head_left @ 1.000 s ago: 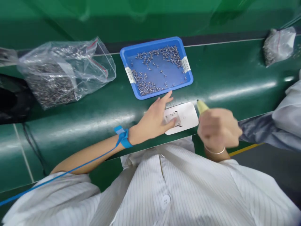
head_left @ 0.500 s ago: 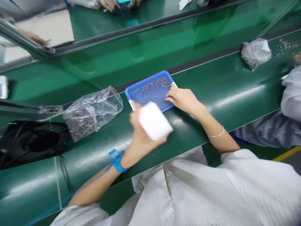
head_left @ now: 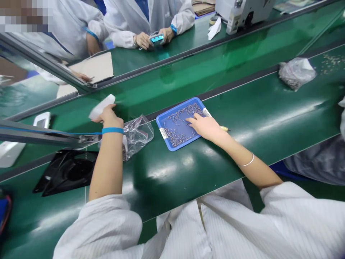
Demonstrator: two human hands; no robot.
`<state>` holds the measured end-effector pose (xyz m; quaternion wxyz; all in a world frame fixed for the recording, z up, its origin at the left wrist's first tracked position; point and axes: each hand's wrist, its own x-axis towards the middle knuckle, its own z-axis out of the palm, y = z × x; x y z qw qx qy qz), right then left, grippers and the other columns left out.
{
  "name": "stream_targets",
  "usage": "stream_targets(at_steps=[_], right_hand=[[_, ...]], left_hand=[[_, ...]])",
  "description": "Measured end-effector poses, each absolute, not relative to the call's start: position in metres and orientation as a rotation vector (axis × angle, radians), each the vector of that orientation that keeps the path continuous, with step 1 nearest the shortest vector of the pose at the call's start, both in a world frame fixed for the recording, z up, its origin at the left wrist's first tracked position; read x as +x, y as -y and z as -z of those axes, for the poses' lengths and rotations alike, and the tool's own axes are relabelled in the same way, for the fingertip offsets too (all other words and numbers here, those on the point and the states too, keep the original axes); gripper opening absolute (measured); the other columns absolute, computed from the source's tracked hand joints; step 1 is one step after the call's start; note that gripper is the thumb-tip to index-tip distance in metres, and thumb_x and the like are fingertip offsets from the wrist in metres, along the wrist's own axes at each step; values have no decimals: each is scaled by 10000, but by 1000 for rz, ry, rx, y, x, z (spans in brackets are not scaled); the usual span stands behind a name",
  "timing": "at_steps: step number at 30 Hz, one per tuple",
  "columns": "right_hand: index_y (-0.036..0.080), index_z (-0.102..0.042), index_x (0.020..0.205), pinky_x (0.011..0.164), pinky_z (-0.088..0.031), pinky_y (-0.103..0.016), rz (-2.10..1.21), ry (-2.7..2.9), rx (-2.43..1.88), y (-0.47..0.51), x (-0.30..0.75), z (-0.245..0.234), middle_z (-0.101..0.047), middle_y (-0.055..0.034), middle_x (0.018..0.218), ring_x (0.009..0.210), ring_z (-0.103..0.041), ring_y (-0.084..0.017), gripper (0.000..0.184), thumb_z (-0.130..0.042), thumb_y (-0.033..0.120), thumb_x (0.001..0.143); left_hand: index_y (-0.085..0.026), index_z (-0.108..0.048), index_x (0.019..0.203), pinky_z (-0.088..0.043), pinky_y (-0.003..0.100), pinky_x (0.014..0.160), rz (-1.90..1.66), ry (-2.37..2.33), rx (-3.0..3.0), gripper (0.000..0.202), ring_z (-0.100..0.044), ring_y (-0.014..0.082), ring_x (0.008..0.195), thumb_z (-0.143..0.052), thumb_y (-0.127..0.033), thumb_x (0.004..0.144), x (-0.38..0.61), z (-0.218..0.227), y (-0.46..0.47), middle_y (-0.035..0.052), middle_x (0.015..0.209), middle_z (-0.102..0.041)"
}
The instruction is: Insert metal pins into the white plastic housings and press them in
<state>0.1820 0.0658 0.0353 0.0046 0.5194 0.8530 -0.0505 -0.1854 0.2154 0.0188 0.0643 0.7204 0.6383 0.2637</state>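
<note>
My left hand [head_left: 110, 114] is stretched out to the left over the conveyor belt, closed round a white rounded plastic housing [head_left: 102, 107]. A blue strap circles that wrist. My right hand [head_left: 205, 126] hovers at the right side of a blue tray [head_left: 174, 148], its fingers apart over the screws [head_left: 176, 136] scattered in it; whether the fingertips touch a screw is hard to see. Under my left forearm lies a clear plastic bag [head_left: 138, 133] of small metal parts, partly hidden. A yellow-handled tool [head_left: 224, 128] pokes out behind my right wrist.
On the left are a black fan [head_left: 74, 169] and more white housings [head_left: 42, 120] by a metal rail [head_left: 54, 138]. Another bag of small parts [head_left: 295, 73] lies at right, near loose pieces [head_left: 332, 64]. Across the belt, co-workers' hands [head_left: 144, 40] hold a small device.
My left hand has swung from in front of the tray to far left, carrying the white housing. My right hand stays at the tray. The view has tilted up, showing more of the co-workers.
</note>
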Motion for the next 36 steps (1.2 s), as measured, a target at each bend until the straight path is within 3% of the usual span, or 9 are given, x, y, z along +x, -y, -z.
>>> stream_targets(at_steps=[3,4,5,6,9,13,22,30,36], right_hand=[[263,-551,1337,547,-259,-307,134,-2699,1605,-68,179,-33,-609,-86,1164,744,-659,-201,376,-357,386,1040],[254,-572,1304,544,-250,-308,131,-2700,1600,-68,178,-33,-609,-83,1158,741,-659,-198,367,-354,389,1041],[240,-589,1267,542,-244,-310,130,-2695,1595,-68,177,-32,-610,-82,1152,738,-659,-194,360,-347,382,1042],[226,-601,1232,541,-242,-311,128,-2686,1592,-68,176,-31,-611,-82,1145,738,-658,-191,354,-338,373,1044],[204,-595,1180,548,-261,-313,119,-2655,1602,-67,174,-30,-612,-81,1135,762,-660,-192,335,-325,351,1046],[163,-554,1173,578,-322,-325,119,-2635,1602,-66,173,-33,-617,-105,1162,827,-672,-221,301,-330,309,1035],[109,-526,1147,562,-275,-321,83,-2638,1573,-63,174,-30,-673,-129,1062,827,-683,-252,283,-336,274,1018],[137,-568,1050,531,-201,-311,7,-2828,1590,-56,181,-17,-705,-78,863,754,-666,-199,280,-317,259,1024],[150,-572,1175,558,-297,-291,22,-2997,1555,-53,185,-14,-729,-49,997,835,-683,-160,302,-330,280,1050]], left_hand=[[-124,-54,1459,-217,702,1017,-1010,-2167,1924,1010,110,426,1467,165,-822,763,-159,-18,-178,113,1568,-194],[-125,39,1477,-124,715,1079,-1110,-2245,1859,941,189,420,1456,17,-810,833,-144,-17,-161,132,1607,-54],[-142,62,1492,-93,662,1153,-1303,-2268,1844,941,137,384,1484,-237,-781,869,-126,-15,-142,138,1621,-10],[-153,16,1511,-109,597,1204,-1383,-2180,1953,931,24,343,1513,-421,-686,885,-106,-14,-124,152,1626,-11],[-189,-374,1416,-158,527,1238,-1281,-1919,2259,604,-128,322,1515,-555,-458,907,-49,-11,-81,150,1562,-223],[-190,-575,1200,-121,582,1232,-971,-1728,2465,318,-183,352,1494,-581,-348,925,-9,-3,-65,147,1451,-367],[-253,-659,1140,-159,635,1197,-660,-1461,2554,284,-199,385,1485,-595,-431,929,-16,10,-71,116,1477,-368],[-222,-688,1037,-372,505,1119,-752,-1129,2454,264,-487,280,1311,-549,-433,960,-20,13,-77,82,1262,-600],[-196,-678,1017,-481,418,985,-833,-1045,2287,266,-608,227,1100,-558,-427,961,-21,11,-80,73,1082,-675]])
